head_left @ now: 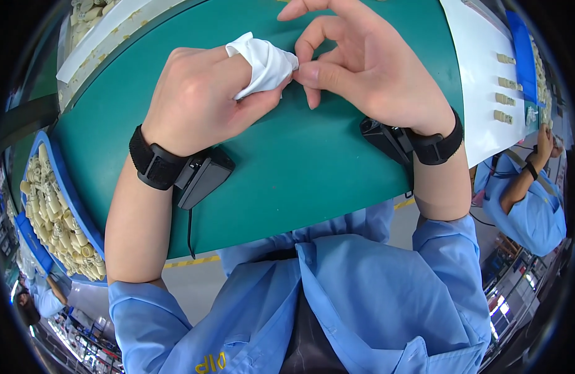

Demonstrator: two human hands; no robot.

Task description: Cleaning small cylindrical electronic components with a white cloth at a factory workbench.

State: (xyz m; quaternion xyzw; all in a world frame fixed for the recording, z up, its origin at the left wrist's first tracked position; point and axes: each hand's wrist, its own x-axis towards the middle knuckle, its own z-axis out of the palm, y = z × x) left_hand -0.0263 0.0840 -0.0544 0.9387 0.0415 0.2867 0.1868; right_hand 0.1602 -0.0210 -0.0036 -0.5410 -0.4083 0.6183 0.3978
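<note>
Surface: green table (312, 168) under both hands; blue tray (82, 218) of pale moulded parts (54, 218) at its left edge; white sheet (480, 81) at the right carrying a row of small beige pieces (504, 87)
Left hand (197, 100): fingers curled shut around a white cloth (262, 62); cloth bunched over the forefinger, held above the table near its far centre
Right hand (368, 65): thumb and forefinger pressed together at the cloth's edge; whether a small item sits between them cannot be told; other fingers spread
Wrists: black strapped device on each
Nearby: another person in blue (530, 199) at lower right
Risk: judged, the pinch is slight; a tug on the cloth could break it, dropping anything held onto the table
</note>
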